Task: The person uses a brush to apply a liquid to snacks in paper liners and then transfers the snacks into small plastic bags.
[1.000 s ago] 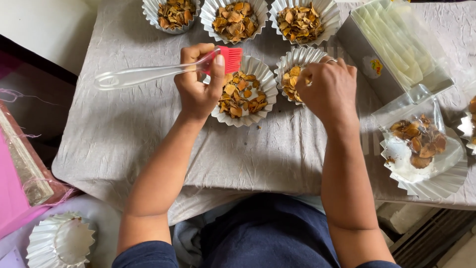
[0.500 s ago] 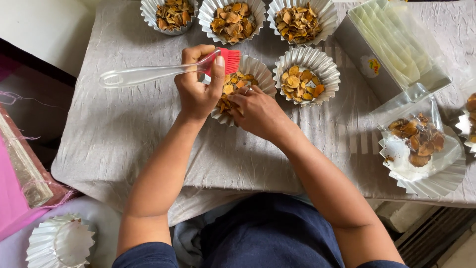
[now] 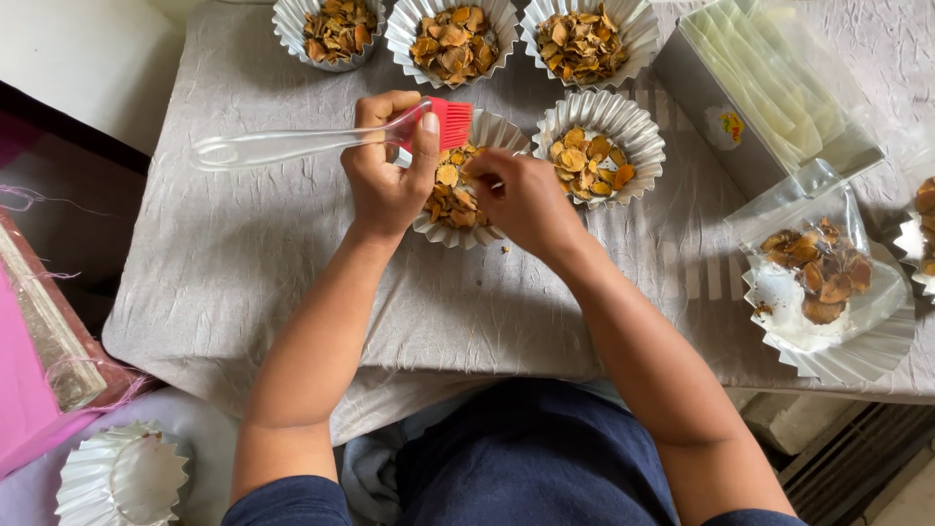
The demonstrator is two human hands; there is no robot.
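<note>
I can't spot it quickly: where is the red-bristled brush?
In the head view, the brush is in the left hand, over the fluted cup of brown chips that the right hand touches.

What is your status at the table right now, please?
Left hand grips a red brush. Right hand reaches into the fluted cup of dried chips. Filled cup close beside; nothing blocking.

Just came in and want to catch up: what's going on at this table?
A person's left hand holds a clear-handled brush with red bristles over a fluted foil cup of dried brown chips. The right hand reaches into that same cup, fingertips on the chips. Four more filled cups sit on the grey cloth beyond, the nearest one beside the right hand.
</note>
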